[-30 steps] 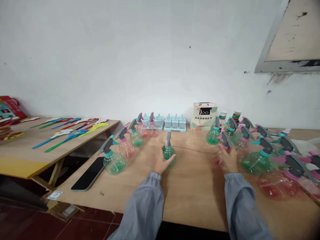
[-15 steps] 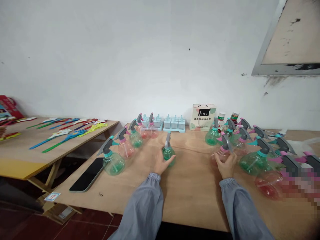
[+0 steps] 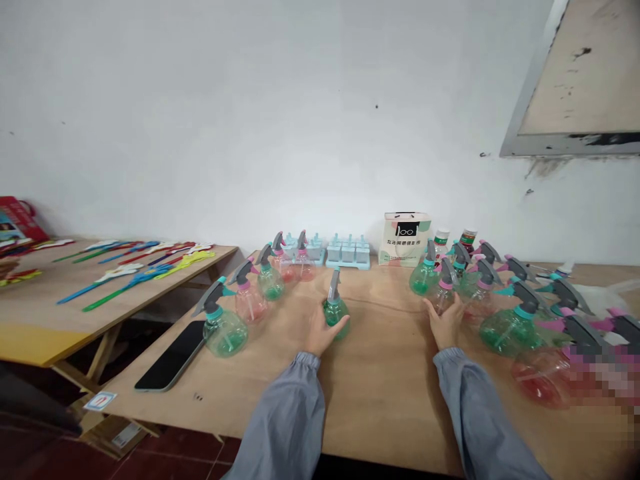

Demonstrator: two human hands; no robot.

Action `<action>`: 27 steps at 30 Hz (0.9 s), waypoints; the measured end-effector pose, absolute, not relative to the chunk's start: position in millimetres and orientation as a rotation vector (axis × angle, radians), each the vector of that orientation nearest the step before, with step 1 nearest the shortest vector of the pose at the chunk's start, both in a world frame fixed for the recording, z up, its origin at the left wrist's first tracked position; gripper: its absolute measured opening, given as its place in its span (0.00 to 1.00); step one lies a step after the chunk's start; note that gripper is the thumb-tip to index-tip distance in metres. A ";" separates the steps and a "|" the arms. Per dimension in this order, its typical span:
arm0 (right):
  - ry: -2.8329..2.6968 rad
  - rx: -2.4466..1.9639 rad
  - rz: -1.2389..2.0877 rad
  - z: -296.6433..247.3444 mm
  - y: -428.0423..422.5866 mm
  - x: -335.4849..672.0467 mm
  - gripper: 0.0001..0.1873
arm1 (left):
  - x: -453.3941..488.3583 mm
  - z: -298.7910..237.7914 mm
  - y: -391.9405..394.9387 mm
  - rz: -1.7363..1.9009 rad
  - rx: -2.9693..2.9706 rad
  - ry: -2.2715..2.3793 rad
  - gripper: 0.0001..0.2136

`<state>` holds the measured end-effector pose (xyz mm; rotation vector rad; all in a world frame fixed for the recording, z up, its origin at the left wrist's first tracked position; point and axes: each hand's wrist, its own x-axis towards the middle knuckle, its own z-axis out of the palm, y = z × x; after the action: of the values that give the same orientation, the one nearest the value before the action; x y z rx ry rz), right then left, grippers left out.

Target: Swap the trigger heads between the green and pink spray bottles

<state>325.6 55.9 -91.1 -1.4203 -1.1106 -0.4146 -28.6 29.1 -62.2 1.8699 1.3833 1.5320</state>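
Note:
My left hand is wrapped round a green spray bottle standing mid-table, thumb across its front. My right hand grips the sides of a pink spray bottle, whose lower part is hidden behind my fingers. Right beside this pink one is another green spray bottle. More pink and green bottles with grey trigger heads crowd the right side, such as a large green one. Off to the left, several others form a slanting row, the nearest being a green spray bottle.
A phone lies at the table's left edge. Light blue moulds and a paper bag stand along the wall, with two white-capped bottles beside the bag. Felt flowers lie on a separate left table.
My right hand and the pink spray bottle have shifted slightly away from me, and the bottle's head has turned. My left hand stays on the green bottle. The view has tilted up slightly.

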 end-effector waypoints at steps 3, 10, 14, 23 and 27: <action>-1.105 -1.425 -0.438 -90.9 61.2 327.2 0.53 | -28.5 -62.0 29.2 1.543 1.871 1.385 0.30; -1.020 -1.395 -0.549 -93.9 62.8 324.1 0.45 | -28.6 -65.5 30.8 1.528 1.874 1.408 0.31; -1.028 -1.379 -0.550 -95.1 60.5 323.7 0.39 | -27.7 -65.8 30.5 1.535 1.857 1.427 0.31; -1.087 -1.343 -0.503 -90.1 64.1 323.7 0.38 | -27.1 -63.8 28.7 1.537 1.851 1.400 0.33; -1.092 -1.343 -0.499 -89.5 65.4 323.5 0.38 | -25.9 -60.3 24.6 1.487 1.842 1.378 0.33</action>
<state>323.5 65.4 -89.5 -1.3429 -1.0924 -0.4989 -25.9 24.6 -60.3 1.8419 1.3785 1.4871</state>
